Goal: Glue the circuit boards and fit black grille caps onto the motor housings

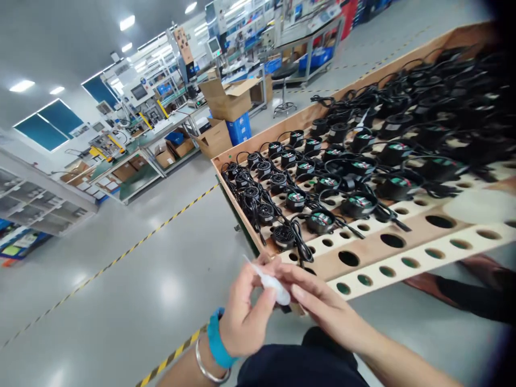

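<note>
The left hand (248, 314) pinches a white dropper (279, 292) between thumb and fingers, its thin tip pointing left and away. The right hand (322, 301) is close against it on the right, fingers half curled; some fingertips are lost behind the dropper and the other hand, so I cannot tell whether they grip anything.

Both hands are at the near left corner of the surface (377, 228) and partly cover it. Black units (284, 236) with cords crowd the surface; towards the far right they merge into shadow, and the frame cuts the surface off there. A pale blurred shape (479, 207) at the right is hard to make out. Near right, a shoe (429, 287) shows below the holed strip (387, 271), the rest of that person out of view.

A raised rim (266, 138) bounds the surface at the far side. Left of it, open floor (161, 269) runs to a striped line (147, 236) and beyond.
</note>
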{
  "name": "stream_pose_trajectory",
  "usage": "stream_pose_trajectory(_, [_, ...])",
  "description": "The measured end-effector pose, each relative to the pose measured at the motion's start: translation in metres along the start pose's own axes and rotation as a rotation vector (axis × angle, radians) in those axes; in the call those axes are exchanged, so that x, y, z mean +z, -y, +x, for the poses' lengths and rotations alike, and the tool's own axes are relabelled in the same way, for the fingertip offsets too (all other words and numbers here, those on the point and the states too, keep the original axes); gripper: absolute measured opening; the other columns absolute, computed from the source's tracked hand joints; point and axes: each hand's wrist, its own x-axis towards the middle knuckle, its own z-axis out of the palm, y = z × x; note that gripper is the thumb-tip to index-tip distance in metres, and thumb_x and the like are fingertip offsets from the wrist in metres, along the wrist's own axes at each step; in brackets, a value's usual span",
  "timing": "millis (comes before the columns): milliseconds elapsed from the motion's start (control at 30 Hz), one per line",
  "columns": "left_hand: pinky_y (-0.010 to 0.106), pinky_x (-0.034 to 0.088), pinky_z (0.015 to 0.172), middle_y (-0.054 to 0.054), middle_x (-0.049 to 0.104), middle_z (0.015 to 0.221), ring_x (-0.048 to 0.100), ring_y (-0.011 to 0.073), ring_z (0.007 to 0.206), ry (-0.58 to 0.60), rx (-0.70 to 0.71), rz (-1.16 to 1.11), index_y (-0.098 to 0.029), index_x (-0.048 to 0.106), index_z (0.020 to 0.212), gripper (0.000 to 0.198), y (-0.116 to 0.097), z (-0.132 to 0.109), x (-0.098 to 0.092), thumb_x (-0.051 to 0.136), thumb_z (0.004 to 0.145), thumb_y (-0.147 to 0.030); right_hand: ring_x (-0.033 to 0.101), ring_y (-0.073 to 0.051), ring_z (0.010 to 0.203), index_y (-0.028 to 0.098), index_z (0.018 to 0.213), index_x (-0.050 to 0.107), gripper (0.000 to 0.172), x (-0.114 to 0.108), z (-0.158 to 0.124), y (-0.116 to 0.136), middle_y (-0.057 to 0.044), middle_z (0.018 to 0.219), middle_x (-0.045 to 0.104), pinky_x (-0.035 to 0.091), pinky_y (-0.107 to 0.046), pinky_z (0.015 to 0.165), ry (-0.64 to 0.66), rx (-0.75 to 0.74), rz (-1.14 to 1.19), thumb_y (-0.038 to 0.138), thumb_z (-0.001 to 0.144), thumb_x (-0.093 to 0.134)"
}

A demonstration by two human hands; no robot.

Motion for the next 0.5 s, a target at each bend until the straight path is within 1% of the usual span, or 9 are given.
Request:
stream_pose_trajectory(33, [0.047, 0.028, 0.116, 0.012, 0.056, 0.138, 0.033, 0.0250, 0.142, 0.037, 0.022, 0.010, -0.021, 0.052, 0.108, 0.016, -0.002, 0.001, -0.004, 0.048, 0.098, -0.033, 0.062, -0.017, 0.077, 0.025, 0.096, 0.074, 0.042, 0.017, 0.000, -0.014, -0.007, 0.090, 0.069, 0.053, -0.030, 0.069, -0.043, 0.015, 0.100, 0.052, 0.065, 0.081])
stream_pose_trajectory(67, [0.047, 0.030, 0.115, 0.013, 0.057, 0.136, 0.036, 0.0256, 0.140, 0.062, 0.039, 0.008, -0.020, 0.052, 0.107, 0.015, -0.004, 0.003, -0.008, 0.049, 0.098, -0.032, 0.057, -0.013, 0.065, 0.023, 0.091, 0.073, 0.043, 0.030, 0.001, -0.023, -0.005, 0.077, 0.066, 0.049, -0.026, 0.059, -0.086, 0.015, 0.171, 0.057, 0.064, 0.079])
stream_pose_trajectory(100, [0.047, 0.034, 0.113, 0.014, 0.057, 0.135, 0.040, 0.0263, 0.138, 0.079, 0.051, -0.002, -0.019, 0.051, 0.105, 0.014, -0.005, 0.005, -0.010, 0.050, 0.097, -0.031, 0.051, -0.011, 0.056, 0.022, 0.087, 0.073, 0.045, 0.039, 0.003, -0.029, -0.003, 0.067, 0.061, 0.045, -0.023, 0.052, -0.125, 0.003, 0.209, 0.060, 0.064, 0.078])
stream_pose_trajectory(167, [0.045, 0.042, 0.107, 0.016, 0.060, 0.131, 0.049, 0.0276, 0.131, 0.111, 0.064, -0.017, -0.018, 0.052, 0.102, 0.012, -0.008, 0.012, -0.011, 0.052, 0.095, -0.028, 0.042, -0.007, 0.049, 0.021, 0.081, 0.071, 0.045, 0.049, 0.006, -0.032, 0.001, 0.055, 0.051, 0.039, -0.019, 0.047, -0.202, -0.027, 0.254, 0.062, 0.063, 0.077])
stream_pose_trajectory(233, [0.044, 0.046, 0.104, 0.016, 0.062, 0.128, 0.056, 0.0282, 0.124, 0.151, 0.073, 0.004, -0.017, 0.054, 0.102, 0.016, -0.010, 0.023, -0.011, 0.058, 0.090, -0.026, 0.035, -0.004, 0.047, 0.021, 0.078, 0.068, 0.045, 0.050, 0.006, -0.027, 0.003, 0.053, 0.045, 0.036, -0.017, 0.047, -0.294, -0.059, 0.300, 0.061, 0.060, 0.080])
stream_pose_trajectory(300, [0.044, 0.045, 0.105, 0.016, 0.061, 0.129, 0.057, 0.0286, 0.122, 0.196, 0.115, 0.057, -0.015, 0.053, 0.113, 0.035, -0.008, 0.037, -0.012, 0.066, 0.083, -0.027, 0.027, -0.002, 0.045, 0.020, 0.073, 0.065, 0.049, 0.043, 0.006, -0.017, 0.005, 0.055, 0.041, 0.033, -0.016, 0.044, -0.419, -0.087, 0.350, 0.061, 0.053, 0.083])
stream_pose_trajectory(367, [0.045, 0.043, 0.108, 0.016, 0.058, 0.133, 0.055, 0.0293, 0.124, 0.227, 0.185, 0.145, -0.015, 0.050, 0.124, 0.051, -0.003, 0.055, -0.021, 0.070, 0.079, -0.029, 0.017, -0.002, 0.044, 0.019, 0.061, 0.054, 0.054, 0.028, 0.004, -0.005, 0.005, 0.054, 0.033, 0.030, -0.018, 0.041, -0.571, -0.127, 0.384, 0.063, 0.049, 0.082])
stream_pose_trajectory(433, [0.047, 0.042, 0.108, 0.016, 0.055, 0.136, 0.052, 0.0297, 0.127, 0.244, 0.246, 0.262, -0.016, 0.051, 0.126, 0.051, 0.005, 0.080, -0.037, 0.069, 0.080, -0.030, 0.010, -0.004, 0.044, 0.019, 0.053, 0.037, 0.063, 0.007, 0.003, 0.005, 0.006, 0.053, 0.018, 0.028, -0.024, 0.039, -0.751, -0.211, 0.349, 0.069, 0.051, 0.075])
stream_pose_trajectory(500, [0.048, 0.044, 0.106, 0.015, 0.058, 0.134, 0.054, 0.0294, 0.124, 0.246, 0.287, 0.384, -0.018, 0.055, 0.122, 0.044, 0.014, 0.112, -0.057, 0.067, 0.081, -0.029, 0.004, -0.007, 0.046, 0.019, 0.054, 0.020, 0.071, -0.019, 0.003, 0.013, 0.005, 0.057, 0.007, 0.026, -0.030, 0.040, -0.930, -0.300, 0.148, 0.080, 0.061, 0.055])
